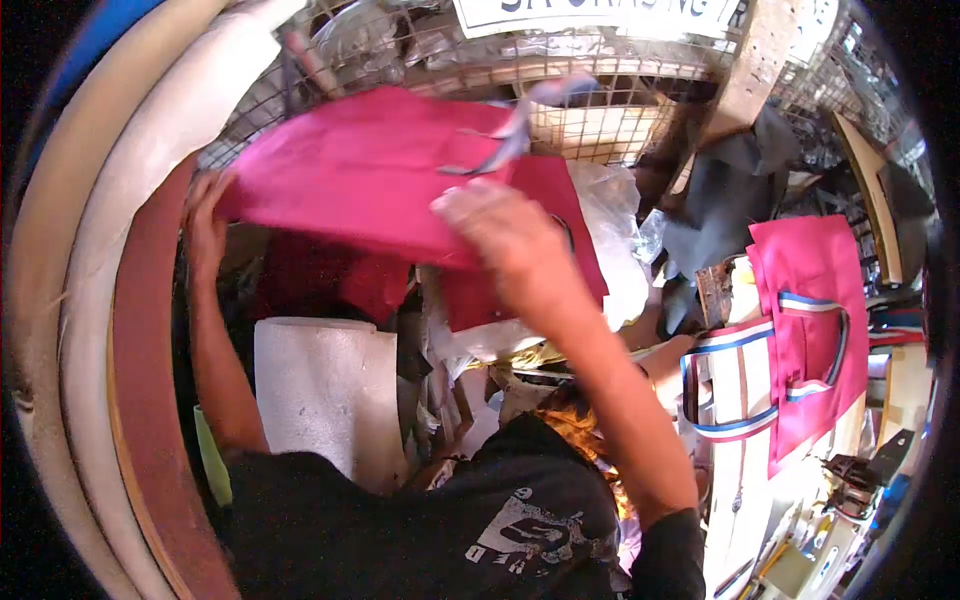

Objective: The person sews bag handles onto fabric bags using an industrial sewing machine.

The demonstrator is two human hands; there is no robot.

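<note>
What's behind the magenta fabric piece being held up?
Wire mesh shows beyond its top edge; darker red fabric pokes out below and right. Whatever sits directly behind the magenta piece is covered, so can't tell.

Wire mesh point(612, 122) spans 11 to 1 o'clock, a lettered sign point(600, 20) toward 1, a wooden post point(748, 75) toward 2; pale rolls point(110, 215) stand at 9, a white foam sheet point(325, 395) at 8.

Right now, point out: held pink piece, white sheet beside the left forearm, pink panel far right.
Held pink piece point(350, 170): head view, middle of its face.
White sheet point(325, 395): head view, middle of its surface.
Pink panel point(811, 345): head view, fabric inside its striped handle point(843, 335).
</note>
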